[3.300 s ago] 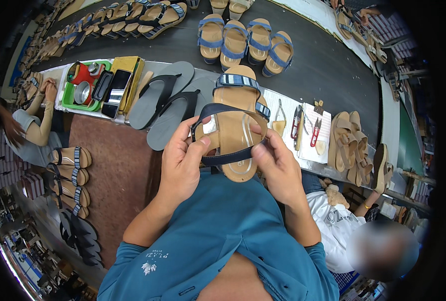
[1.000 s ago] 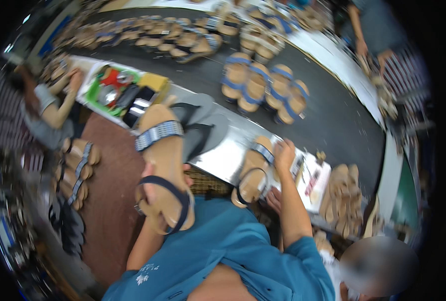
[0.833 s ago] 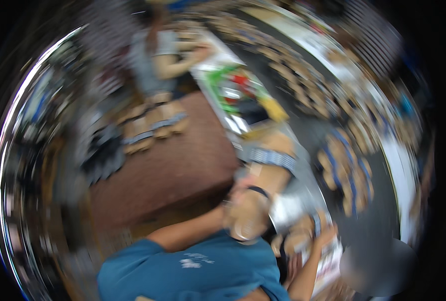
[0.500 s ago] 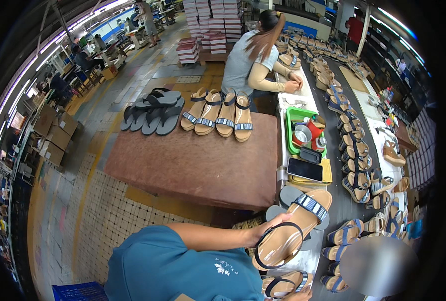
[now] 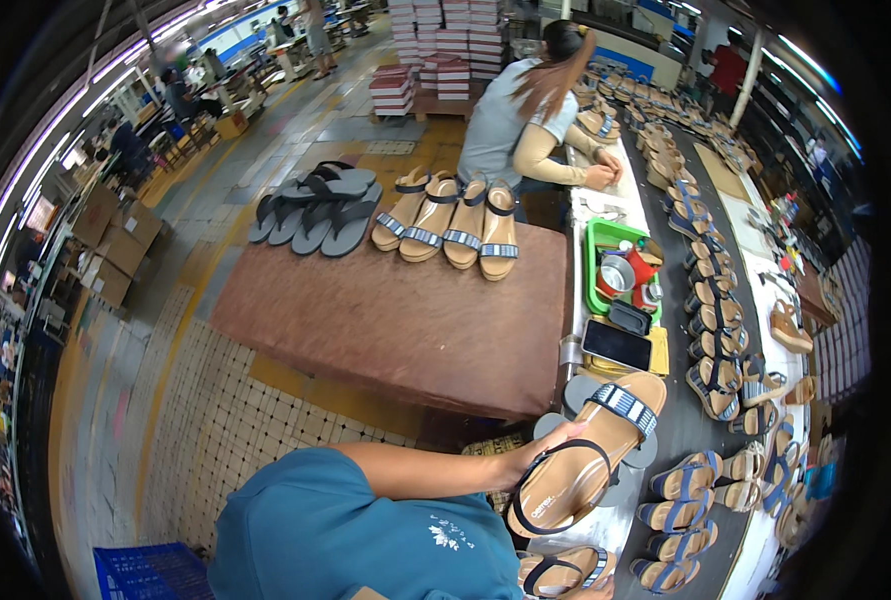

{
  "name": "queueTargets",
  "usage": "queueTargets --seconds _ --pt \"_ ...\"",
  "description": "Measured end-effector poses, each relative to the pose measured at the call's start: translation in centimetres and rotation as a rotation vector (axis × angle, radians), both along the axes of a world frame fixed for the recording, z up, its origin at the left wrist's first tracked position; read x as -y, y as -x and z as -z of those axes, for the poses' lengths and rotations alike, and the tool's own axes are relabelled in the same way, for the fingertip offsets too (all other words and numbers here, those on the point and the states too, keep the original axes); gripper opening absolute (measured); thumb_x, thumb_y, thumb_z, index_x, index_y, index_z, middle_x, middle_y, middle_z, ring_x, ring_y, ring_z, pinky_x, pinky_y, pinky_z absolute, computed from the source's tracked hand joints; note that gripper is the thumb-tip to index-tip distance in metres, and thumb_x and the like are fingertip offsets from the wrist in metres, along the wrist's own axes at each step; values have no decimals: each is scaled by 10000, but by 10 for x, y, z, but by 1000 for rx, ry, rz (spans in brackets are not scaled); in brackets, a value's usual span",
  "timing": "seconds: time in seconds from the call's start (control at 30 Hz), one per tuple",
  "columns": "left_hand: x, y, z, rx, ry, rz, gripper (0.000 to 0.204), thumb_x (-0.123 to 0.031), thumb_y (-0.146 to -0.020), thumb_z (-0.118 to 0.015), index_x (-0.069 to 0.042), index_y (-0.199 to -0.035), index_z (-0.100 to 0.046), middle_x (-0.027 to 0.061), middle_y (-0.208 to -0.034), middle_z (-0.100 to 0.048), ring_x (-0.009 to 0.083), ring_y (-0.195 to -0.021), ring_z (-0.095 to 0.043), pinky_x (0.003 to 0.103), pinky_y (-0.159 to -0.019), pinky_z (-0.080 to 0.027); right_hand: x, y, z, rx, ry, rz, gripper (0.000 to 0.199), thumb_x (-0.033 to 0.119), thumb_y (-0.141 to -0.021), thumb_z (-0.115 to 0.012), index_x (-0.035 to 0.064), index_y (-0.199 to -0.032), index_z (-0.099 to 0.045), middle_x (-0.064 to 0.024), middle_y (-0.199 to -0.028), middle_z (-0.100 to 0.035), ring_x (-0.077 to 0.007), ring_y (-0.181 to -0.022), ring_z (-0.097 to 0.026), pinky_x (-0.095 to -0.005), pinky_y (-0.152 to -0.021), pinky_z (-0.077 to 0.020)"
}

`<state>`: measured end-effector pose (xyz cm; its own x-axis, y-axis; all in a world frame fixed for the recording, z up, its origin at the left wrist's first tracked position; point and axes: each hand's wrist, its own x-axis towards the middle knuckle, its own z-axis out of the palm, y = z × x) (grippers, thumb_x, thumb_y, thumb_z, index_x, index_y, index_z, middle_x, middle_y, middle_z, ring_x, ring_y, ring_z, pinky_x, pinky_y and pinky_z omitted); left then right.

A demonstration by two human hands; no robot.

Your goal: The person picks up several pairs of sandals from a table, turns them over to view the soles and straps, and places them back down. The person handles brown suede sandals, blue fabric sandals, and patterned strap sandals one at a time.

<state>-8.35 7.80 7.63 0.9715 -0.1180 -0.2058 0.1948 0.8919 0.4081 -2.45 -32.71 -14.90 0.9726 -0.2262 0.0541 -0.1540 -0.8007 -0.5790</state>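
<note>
My left hand (image 5: 535, 455) is closed round the side of a tan sandal (image 5: 575, 470) with a blue-and-white striped toe strap and a dark ankle strap. The sandal is held up with its footbed showing, toe pointing away to the right. At the lower edge, my right hand (image 5: 599, 592) shows only in part, at the side of a second, matching sandal (image 5: 555, 575), and its fingers seem wrapped round it. Behind the held sandal, grey sole-shaped pieces (image 5: 580, 393) lie on the white bench edge.
On the brown table (image 5: 395, 330) stand grey flip-flops (image 5: 320, 210) and striped sandals (image 5: 450, 235). A green tray (image 5: 593, 290) of cans and a phone (image 5: 615, 345) lie beside the conveyor belt (image 5: 665, 420), which carries rows of sandals. A co-worker (image 5: 515, 120) sits beyond.
My view has shifted slightly, so the table and co-worker appear further right. Both sandals remain in my hands. A blurred patch over the belt at lower right is gone, showing sandals there.
</note>
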Motion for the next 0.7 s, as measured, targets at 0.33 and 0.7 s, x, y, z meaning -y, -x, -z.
queueTargets --seconds 0.33,0.7 --pt "0 2 12 51 23 -74 640 -540 -968 -432 -33 -1358 -450 115 -1208 -614 170 -1035 -624 329 -930 -493 11 -4 12 6 115 -28 333 248 -950 -532 -24 -1118 -622 -237 -1126 -622 -387 -1022 -588 -444 -884 -456" --pt "-1 -19 2 -57 145 -237 691 -562 -873 -523 -44 -1327 -469 171 -1178 -599 330 -998 -629 477 -867 -535 -93 -36 -191 493 -236 25 240 129 -1005 -512 -35 -1131 -636 -148 -1060 -683 -219 -927 -650 -320 -849 -512"
